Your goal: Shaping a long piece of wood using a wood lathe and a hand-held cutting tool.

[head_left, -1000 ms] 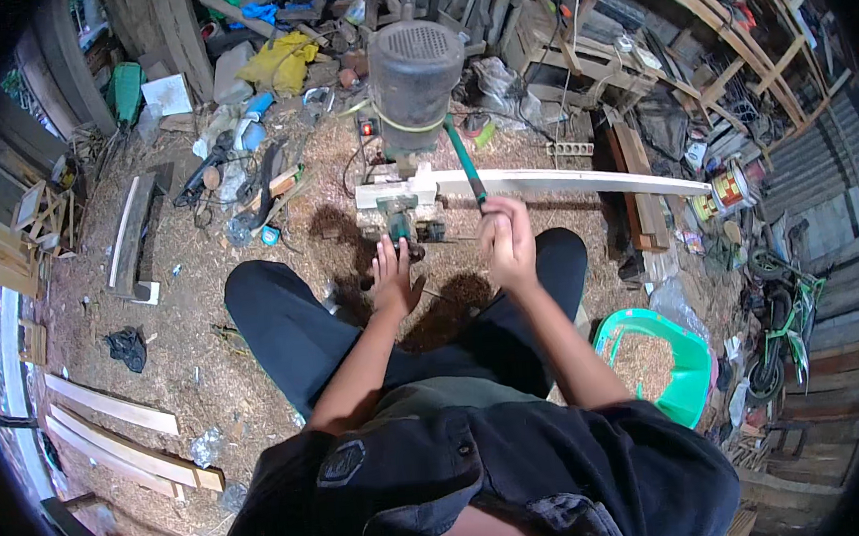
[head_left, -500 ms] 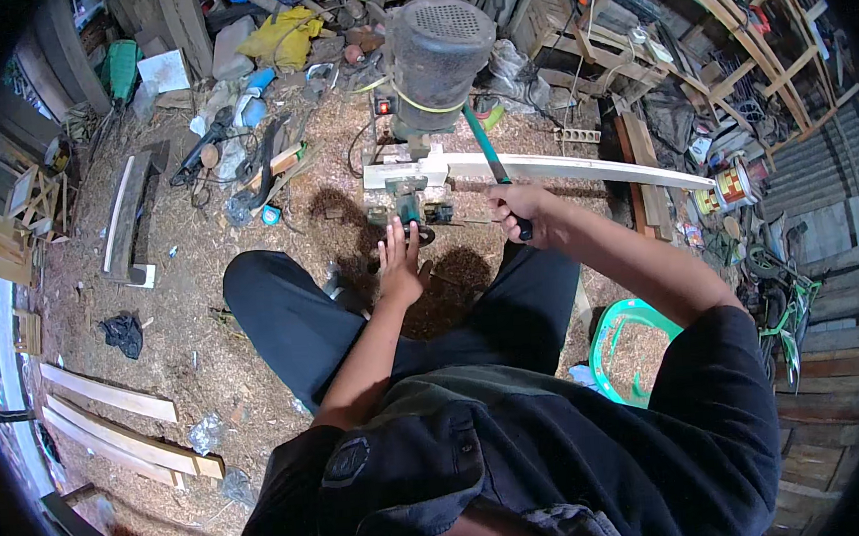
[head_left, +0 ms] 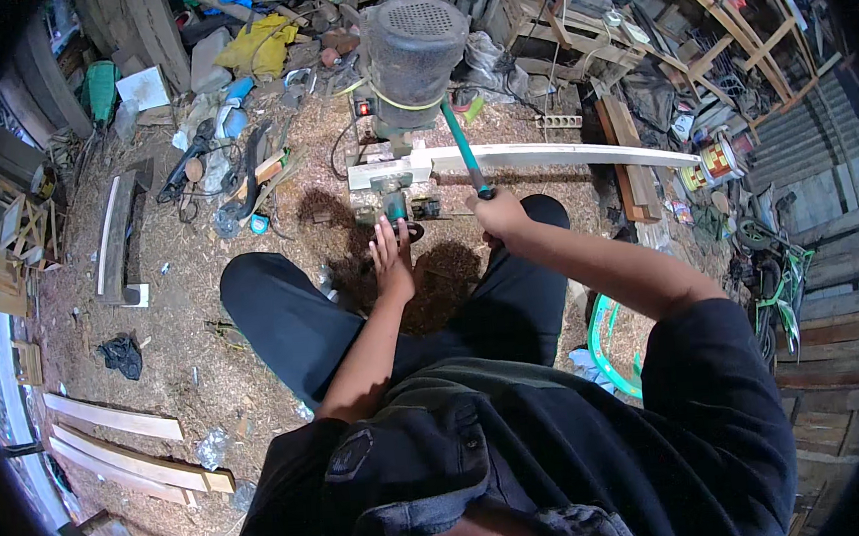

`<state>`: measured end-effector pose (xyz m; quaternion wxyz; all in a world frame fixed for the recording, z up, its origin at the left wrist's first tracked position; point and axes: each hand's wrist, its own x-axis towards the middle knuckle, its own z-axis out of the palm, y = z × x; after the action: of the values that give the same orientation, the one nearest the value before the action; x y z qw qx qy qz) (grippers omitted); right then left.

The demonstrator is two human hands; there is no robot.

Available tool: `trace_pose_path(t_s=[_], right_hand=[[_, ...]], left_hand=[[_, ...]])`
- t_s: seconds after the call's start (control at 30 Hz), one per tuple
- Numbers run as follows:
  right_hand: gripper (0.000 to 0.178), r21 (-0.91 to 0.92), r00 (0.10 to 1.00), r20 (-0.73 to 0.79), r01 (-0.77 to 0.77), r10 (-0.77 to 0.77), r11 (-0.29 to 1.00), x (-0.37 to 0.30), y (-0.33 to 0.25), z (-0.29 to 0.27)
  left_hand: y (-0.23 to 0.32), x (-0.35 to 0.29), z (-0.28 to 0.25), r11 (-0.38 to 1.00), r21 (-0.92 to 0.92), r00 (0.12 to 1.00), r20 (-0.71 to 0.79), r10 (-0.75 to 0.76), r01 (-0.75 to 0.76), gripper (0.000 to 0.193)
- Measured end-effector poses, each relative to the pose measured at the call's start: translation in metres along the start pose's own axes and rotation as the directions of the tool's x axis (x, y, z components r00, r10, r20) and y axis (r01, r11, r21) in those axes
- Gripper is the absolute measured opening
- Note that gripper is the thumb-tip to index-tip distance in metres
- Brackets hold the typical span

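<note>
A bench machine with a big dark motor (head_left: 417,55) stands on the floor in front of me. A pale wooden strip (head_left: 561,153) lies across it, running out to the right. My right hand (head_left: 498,220) is wrapped round the black grip end of the machine's green lever (head_left: 465,144). Fingers stretched out, my left hand (head_left: 392,263) rests by the clamp's dark round handwheel (head_left: 409,232), just below the green clamp (head_left: 395,204). Whether its fingertips touch the wheel I cannot tell. Where the strip's left end sits in the machine is partly hidden by the clamp.
A paint can (head_left: 716,164) stands under the strip's far right end, beside stacked planks (head_left: 628,169). Several cut boards (head_left: 116,416) lie at lower left. A green plastic rim (head_left: 600,351) shows beside my right arm. Power tools (head_left: 186,165) and scraps lie on the sawdust-covered floor.
My right hand has swung the lever, which now shows shorter, and the right elbow has dropped. The left hand stays by the handwheel. The whole view has shifted slightly.
</note>
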<state>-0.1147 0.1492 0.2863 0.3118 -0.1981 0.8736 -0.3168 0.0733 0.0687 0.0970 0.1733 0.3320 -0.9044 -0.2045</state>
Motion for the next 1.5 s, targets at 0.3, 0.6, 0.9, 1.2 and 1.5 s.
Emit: trace_pose_path(t_s=[0.3, 0.6, 0.9, 1.2, 1.5], right_hand=[[0.043, -0.107, 1.0, 0.027, -0.011, 0.014, 0.994, -0.018, -0.023, -0.003], [0.033, -0.352, 0.97, -0.151, 0.126, -0.189, 0.928, -0.003, 0.034, 0.042], [0.041, -0.358, 0.969, -0.134, 0.148, -0.207, 0.922, 0.003, 0.032, 0.042], [0.034, -0.413, 0.967, -0.174, 0.103, -0.189, 0.905, 0.006, 0.055, 0.069], [0.035, -0.411, 0.957, -0.218, 0.088, -0.192, 0.907, 0.01, 0.058, 0.067]], left_hand=[[-0.034, -0.001, 0.016, 0.883, -0.071, 0.876, -0.107, -0.47, 0.465, 0.109], [-0.033, 0.003, 0.035, 0.809, -0.121, 0.818, 0.123, -0.563, 0.575, 0.108], [-0.036, -0.003, 0.035, 0.77, -0.055, 0.764, 0.187, -0.618, 0.636, 0.104], [-0.065, -0.01, 0.04, 0.457, -0.181, 0.487, 0.451, -0.748, 0.871, 0.105], [-0.039, -0.012, -0.004, 0.492, -0.171, 0.504, 0.511, -0.696, 0.853, 0.092]])
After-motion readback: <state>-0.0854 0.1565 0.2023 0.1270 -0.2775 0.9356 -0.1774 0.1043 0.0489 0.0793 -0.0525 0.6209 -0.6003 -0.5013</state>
